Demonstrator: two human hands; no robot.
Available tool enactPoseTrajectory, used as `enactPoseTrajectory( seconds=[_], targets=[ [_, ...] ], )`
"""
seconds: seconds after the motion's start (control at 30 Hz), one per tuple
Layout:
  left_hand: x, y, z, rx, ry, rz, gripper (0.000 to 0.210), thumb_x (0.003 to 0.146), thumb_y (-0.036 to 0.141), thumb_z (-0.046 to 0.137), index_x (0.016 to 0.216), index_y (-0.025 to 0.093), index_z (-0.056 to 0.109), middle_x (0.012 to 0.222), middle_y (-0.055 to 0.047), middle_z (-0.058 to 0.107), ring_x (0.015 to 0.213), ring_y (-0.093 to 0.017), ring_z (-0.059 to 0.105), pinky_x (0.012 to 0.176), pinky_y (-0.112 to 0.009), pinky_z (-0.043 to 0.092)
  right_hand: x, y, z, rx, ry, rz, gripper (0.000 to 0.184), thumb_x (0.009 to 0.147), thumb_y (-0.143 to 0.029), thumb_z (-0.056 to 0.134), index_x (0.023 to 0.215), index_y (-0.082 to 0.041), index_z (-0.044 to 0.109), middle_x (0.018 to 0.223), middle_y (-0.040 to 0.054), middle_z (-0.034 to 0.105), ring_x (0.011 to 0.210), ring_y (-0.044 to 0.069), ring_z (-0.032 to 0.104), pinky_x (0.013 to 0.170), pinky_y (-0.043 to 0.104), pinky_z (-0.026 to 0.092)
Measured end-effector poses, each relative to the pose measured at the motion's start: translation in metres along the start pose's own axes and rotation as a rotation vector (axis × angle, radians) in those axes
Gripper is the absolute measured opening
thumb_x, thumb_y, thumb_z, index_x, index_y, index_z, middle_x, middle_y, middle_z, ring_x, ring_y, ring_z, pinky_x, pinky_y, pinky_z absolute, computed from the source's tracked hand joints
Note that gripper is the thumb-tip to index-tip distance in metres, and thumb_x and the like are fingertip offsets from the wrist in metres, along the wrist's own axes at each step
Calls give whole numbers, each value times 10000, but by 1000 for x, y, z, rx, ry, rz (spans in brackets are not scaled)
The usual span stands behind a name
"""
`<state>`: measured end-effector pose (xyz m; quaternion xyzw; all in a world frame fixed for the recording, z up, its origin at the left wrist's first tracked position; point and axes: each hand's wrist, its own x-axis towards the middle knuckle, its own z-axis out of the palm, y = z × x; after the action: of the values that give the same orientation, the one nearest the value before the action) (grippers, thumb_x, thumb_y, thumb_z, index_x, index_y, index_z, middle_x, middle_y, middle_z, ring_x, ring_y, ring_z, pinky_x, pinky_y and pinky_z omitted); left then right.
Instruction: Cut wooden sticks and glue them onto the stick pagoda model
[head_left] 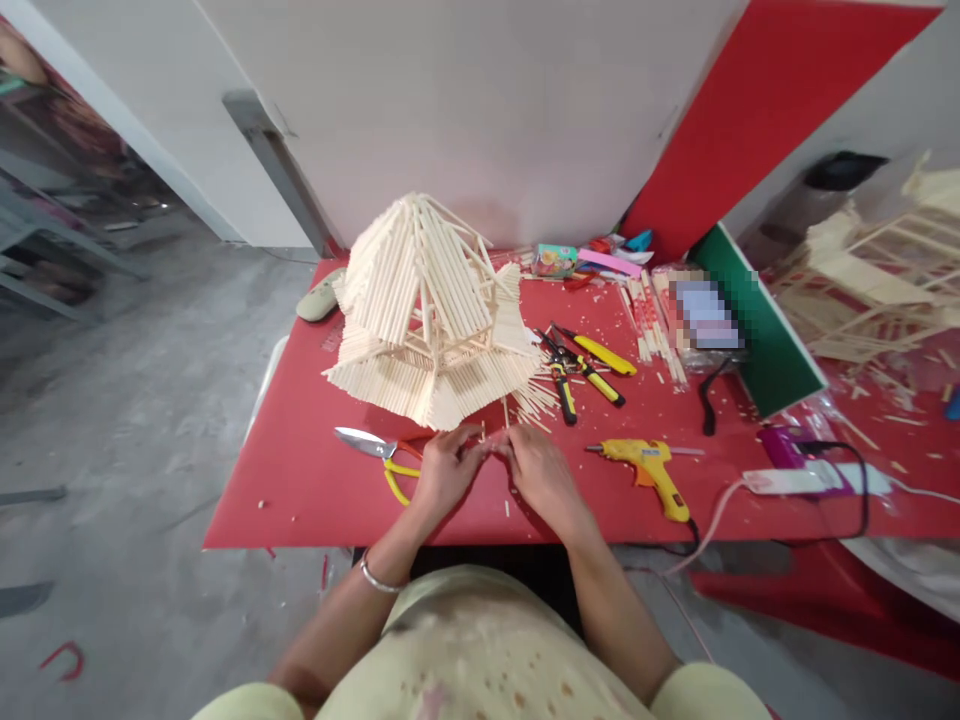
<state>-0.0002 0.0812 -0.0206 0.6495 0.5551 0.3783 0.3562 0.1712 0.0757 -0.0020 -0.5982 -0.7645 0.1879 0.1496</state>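
My left hand [448, 468] and my right hand [538, 470] meet at the front of the red table, fingers pinched close together. A thin wooden stick [506, 410] rises from the fingers of my right hand. Between the fingers of my left hand shows a short stick piece [483, 432], partly hidden. Just behind the hands stands a pagoda-like model [427, 310] of pale sticks, with a peaked roof and a flared lower tier. Scissors [375, 446] with yellow and red handles lie beside my left hand, partly covered by it. Loose sticks [536, 400] lie behind my right hand.
On the red table [270, 480], a yellow glue gun [645, 465] lies at right, near a white power strip [802, 480]. Behind are pliers [562, 385], a yellow cutter [604, 353], stick bundles [652, 325] and a green board [757, 325]. A computer mouse [321, 297] sits left of the model.
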Motion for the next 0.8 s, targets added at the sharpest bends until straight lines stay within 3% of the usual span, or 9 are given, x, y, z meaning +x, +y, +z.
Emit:
enactPoseTrajectory(
  seconds=[0.2, 0.33, 0.5, 0.67, 0.73, 0.8],
  targets=[
    [0, 19, -9, -191, -147, 11, 199, 844, 328, 619, 832, 191, 763, 750, -54, 716, 657, -163, 628, 658, -273, 508, -5, -13, -25, 340, 123, -78, 235, 979, -321, 392, 950, -247, 612, 948, 28, 668, 904, 159, 620, 835, 287, 466],
    [-2, 26, -11, -393, -168, -117, 208, 826, 326, 624, 870, 158, 739, 696, -38, 684, 541, -127, 583, 534, -241, 475, -4, -20, -31, 403, 225, -107, 166, 942, -347, 487, 966, -250, 620, 927, 26, 687, 876, 160, 638, 820, 284, 487],
    [-8, 36, -15, -493, -152, -144, 180, 805, 312, 654, 827, 146, 722, 696, -24, 657, 490, -93, 559, 488, -215, 439, -9, -28, -32, 393, 260, -140, 169, 938, -362, 495, 975, -266, 628, 939, 32, 692, 889, 172, 641, 806, 299, 502],
    [-23, 70, -31, -673, -190, -182, 248, 815, 390, 668, 780, 145, 686, 521, 13, 571, 380, -83, 498, 376, -194, 358, -25, -41, -47, 564, 337, -107, 263, 905, -354, 552, 1153, -281, 600, 985, 31, 696, 887, 167, 659, 816, 304, 530],
    [-27, 84, -39, -755, -147, -192, 269, 800, 409, 689, 768, 143, 673, 510, 6, 580, 367, -87, 494, 356, -195, 353, -30, -48, -57, 614, 375, -109, 242, 900, -341, 560, 1130, -288, 618, 1000, 35, 695, 877, 167, 659, 785, 301, 538],
    [-27, 95, -48, -846, -75, -196, 269, 775, 405, 720, 813, 143, 672, 626, -26, 658, 378, -84, 508, 340, -194, 345, -32, -56, -65, 603, 436, -132, 206, 896, -318, 569, 1088, -290, 640, 1027, 41, 691, 879, 166, 655, 773, 300, 536]
  ],
)
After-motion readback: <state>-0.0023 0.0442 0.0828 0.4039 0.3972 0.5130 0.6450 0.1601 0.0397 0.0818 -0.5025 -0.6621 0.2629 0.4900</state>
